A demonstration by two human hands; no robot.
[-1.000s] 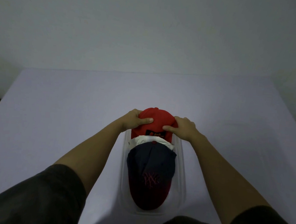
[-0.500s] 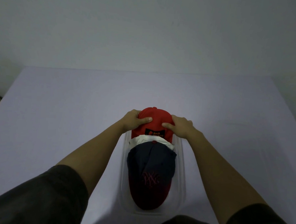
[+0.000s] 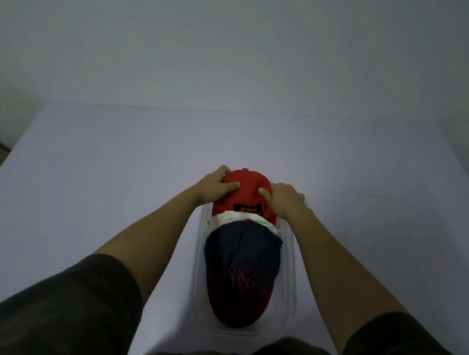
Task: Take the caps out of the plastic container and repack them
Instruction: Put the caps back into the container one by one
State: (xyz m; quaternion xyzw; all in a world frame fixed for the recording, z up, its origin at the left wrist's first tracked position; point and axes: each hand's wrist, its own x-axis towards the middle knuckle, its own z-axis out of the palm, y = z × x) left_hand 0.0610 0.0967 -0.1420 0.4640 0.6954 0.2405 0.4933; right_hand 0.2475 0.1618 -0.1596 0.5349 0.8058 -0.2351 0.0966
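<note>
A clear plastic container (image 3: 291,263) lies lengthwise on the table in front of me. Caps are nested in it: a navy cap (image 3: 242,249) with a dark red brim nearest me, a white cap (image 3: 225,218) showing only as a thin edge behind it, and a red cap (image 3: 247,194) with a black label at the far end. My left hand (image 3: 216,187) grips the red cap's left side, thumb on its crown. My right hand (image 3: 282,199) holds its right side, thumb on top. The red cap sits raised above the others.
The container rests on a pale lavender table (image 3: 119,156) that reaches to a plain wall at the back. The table's left edge (image 3: 10,150) drops to a dark floor. My dark sleeves fill the lower corners.
Both hands have slid with the red cap slightly up and away from me, and more of its black label now shows above the white cap.
</note>
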